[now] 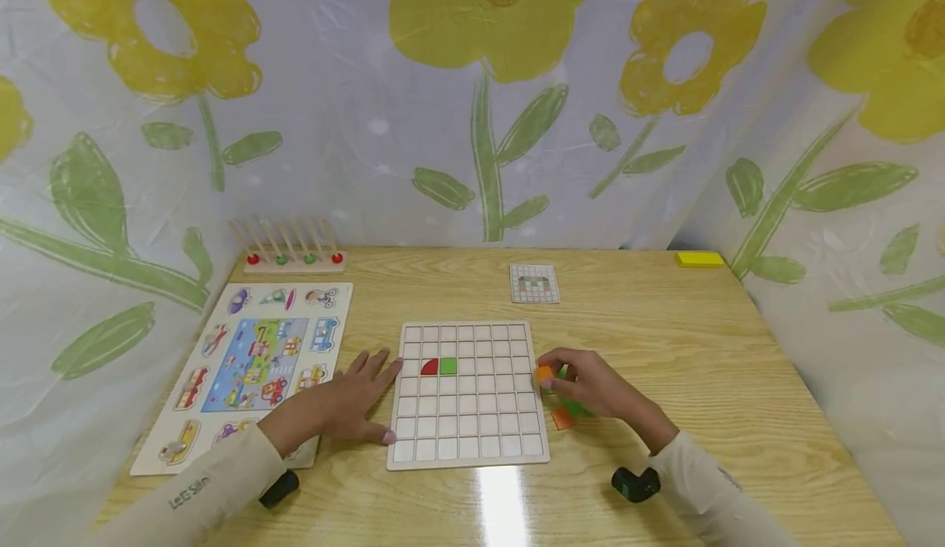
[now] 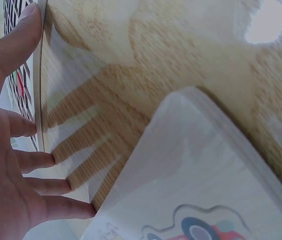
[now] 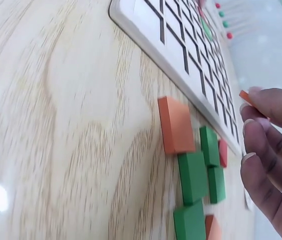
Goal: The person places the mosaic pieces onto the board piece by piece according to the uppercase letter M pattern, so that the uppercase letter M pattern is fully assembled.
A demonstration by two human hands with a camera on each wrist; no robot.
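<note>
A white board with a grid of square cells (image 1: 468, 406) lies in the middle of the table. In its upper left part a red quarter-circle tile (image 1: 431, 368) sits beside a green square tile (image 1: 448, 366). My left hand (image 1: 347, 402) rests with spread fingers at the board's left edge, thumb tip on the rim. At the right edge my right hand (image 1: 594, 385) pinches an orange tile (image 3: 247, 98) between thumb and fingers. Below that hand, loose green tiles (image 3: 193, 177), an orange square tile (image 3: 177, 126) and a red piece (image 3: 223, 153) lie on the table, partly hidden from the head view.
A picture puzzle board (image 1: 335, 297) lies at the left, partly under my left forearm. Behind it stands a wooden peg rack (image 1: 295, 266) with red and green beads. A small pattern card (image 1: 535, 297) lies beyond the grid board. A yellow block (image 1: 700, 260) is at the far right corner.
</note>
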